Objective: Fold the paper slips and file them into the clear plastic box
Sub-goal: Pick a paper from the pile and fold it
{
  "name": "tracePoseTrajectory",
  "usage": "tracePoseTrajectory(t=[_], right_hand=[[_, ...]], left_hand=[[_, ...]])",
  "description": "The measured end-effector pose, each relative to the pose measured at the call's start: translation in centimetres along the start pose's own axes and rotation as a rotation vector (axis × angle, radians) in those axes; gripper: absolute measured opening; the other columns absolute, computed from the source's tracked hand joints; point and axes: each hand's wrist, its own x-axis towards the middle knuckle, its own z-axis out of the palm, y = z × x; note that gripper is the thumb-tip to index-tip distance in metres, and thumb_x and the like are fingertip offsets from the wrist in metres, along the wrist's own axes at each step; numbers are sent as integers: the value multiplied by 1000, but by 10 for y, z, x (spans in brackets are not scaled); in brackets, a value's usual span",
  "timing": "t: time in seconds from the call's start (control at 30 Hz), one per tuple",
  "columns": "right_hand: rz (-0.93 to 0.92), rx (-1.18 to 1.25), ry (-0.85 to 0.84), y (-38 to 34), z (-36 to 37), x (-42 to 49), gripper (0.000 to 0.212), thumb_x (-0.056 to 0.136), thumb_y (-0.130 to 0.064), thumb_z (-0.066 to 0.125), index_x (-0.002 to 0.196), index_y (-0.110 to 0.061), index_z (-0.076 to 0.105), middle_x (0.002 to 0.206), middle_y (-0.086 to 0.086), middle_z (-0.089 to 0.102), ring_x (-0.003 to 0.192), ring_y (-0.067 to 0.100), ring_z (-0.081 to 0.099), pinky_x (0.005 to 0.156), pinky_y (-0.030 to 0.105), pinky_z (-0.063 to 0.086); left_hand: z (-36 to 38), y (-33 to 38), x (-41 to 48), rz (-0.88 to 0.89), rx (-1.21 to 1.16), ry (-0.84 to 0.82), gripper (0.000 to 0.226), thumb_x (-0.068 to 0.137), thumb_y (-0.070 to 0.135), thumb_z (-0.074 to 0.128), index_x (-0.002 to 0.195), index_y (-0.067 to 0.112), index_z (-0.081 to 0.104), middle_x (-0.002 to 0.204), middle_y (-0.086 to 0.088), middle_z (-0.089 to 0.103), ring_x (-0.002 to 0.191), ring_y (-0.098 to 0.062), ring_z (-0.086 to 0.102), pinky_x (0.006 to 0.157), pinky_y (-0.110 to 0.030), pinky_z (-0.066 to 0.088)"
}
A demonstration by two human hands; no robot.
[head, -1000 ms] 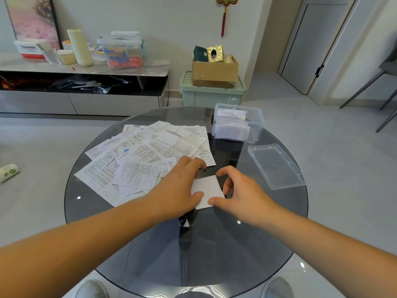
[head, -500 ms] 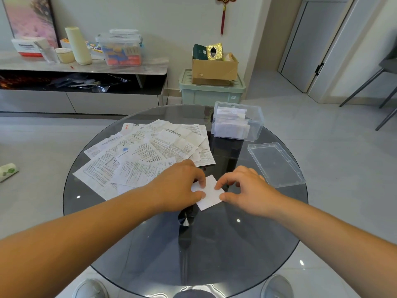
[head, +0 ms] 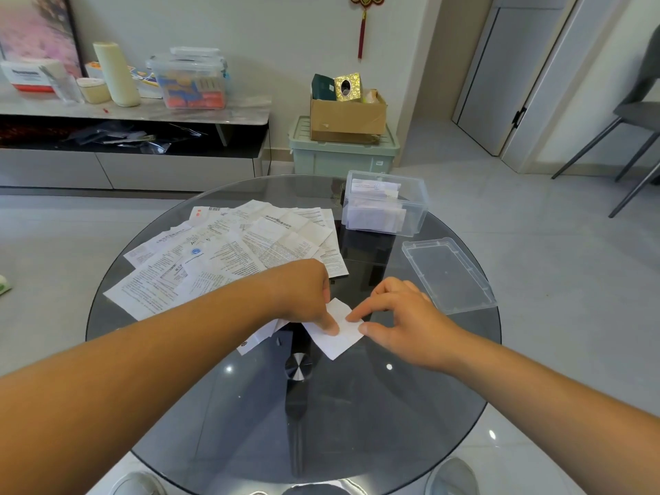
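A small white folded paper slip (head: 338, 340) lies on the round glass table (head: 321, 430), near its middle. My left hand (head: 303, 294) holds the slip's left side, thumb pressed on top and fingers curled at its upper corner. On the slip's right edge, my right hand (head: 403, 316) pinches with index finger and thumb. A loose spread of printed paper slips (head: 228, 255) covers the table's left half, partly under my left forearm. The clear plastic box (head: 423, 205) stands open at the far right with several folded slips inside.
The box's clear lid (head: 448, 275) lies flat on the table right of my right hand. Beyond the table are a green storage bin (head: 343, 155) with a cardboard box on top, a low cabinet (head: 135, 162) and chair legs (head: 628, 155) at far right.
Both hands have closed in on the slip. My left thumb has slid onto its middle, and my right index finger and thumb now pinch its right edge. The slip looks narrower and turned.
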Motion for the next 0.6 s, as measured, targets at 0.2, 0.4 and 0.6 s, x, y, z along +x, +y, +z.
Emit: tracePoseTrajectory(t=[0.2, 0.4, 0.6], right_hand=[[-33, 4, -17, 4, 0, 1, 20, 97, -33, 62, 106, -49, 71, 104, -18, 44, 112, 9, 39, 103, 38, 38], [-59, -4, -26, 6, -1, 1, 19, 97, -34, 62, 106, -49, 71, 104, -20, 43, 112, 9, 38, 102, 38, 40], [-91, -7, -19, 8, -2, 0, 19, 97, -33, 64, 106, -48, 73, 106, -19, 45, 111, 9, 39, 102, 38, 39]], left_hand=[[1, 2, -1, -51, -2, -25, 38, 76, 40, 85, 88, 8, 67, 84, -8, 72, 62, -17, 59, 59, -24, 45], [7, 7, -3, -40, -4, 138, 34, 78, 38, 83, 96, 16, 66, 96, -1, 67, 87, -17, 61, 67, -23, 44], [8, 9, -7, -54, -22, 163, 46, 73, 32, 88, 107, 19, 59, 106, 1, 63, 94, -19, 59, 85, -32, 54]])
